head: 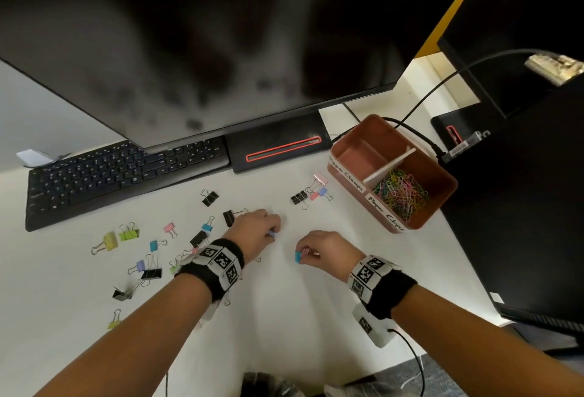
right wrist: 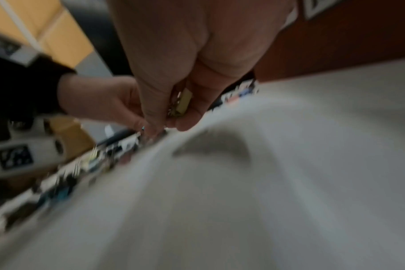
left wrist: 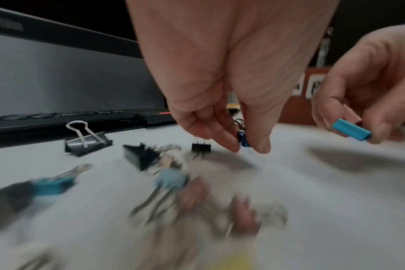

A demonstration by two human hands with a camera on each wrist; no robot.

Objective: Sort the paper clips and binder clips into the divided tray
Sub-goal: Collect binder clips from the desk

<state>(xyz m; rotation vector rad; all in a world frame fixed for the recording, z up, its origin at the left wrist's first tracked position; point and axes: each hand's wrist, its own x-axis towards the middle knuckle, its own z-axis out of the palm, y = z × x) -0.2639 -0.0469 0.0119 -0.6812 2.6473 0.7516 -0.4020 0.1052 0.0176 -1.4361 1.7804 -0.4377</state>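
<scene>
So we've got our left hand (left wrist: 220, 102) pinching a small dark blue binder clip (left wrist: 243, 139) just off the tabletop (head: 284, 317), and our right hand (head: 325, 246) pinching a light blue binder clip (head: 298, 256), maybe more tucked in that grip. The tray (head: 442, 203) sits off to the right: paper clips (head: 399, 192) fill the near section, the far one looks empty. The risk is that a clip slips from a loaded grip, or we drop binder clips in with the paper clips.
</scene>
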